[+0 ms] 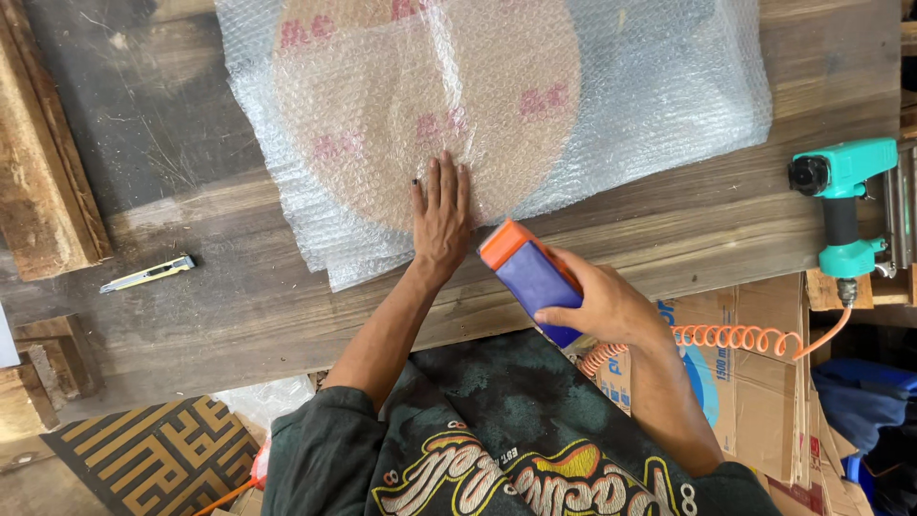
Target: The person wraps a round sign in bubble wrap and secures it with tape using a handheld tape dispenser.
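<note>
A round brown cardboard-coloured disc (420,86) lies wrapped in clear bubble wrap (669,96) on a worn wooden workbench (220,296). My left hand (440,218) presses flat, fingers apart, on the near edge of the wrapped disc. To its right, at the bench's front edge, my right hand (602,308) grips a blue tape dispenser with an orange end (531,272). The dispenser's orange tip points toward the bubble wrap and sits just short of it.
A utility knife (149,273) lies on the bench at the left. A teal pneumatic nail gun (845,203) with an orange coiled hose (726,336) rests at the right edge. Wooden boards (43,162) lie at far left, cardboard boxes (764,382) below right.
</note>
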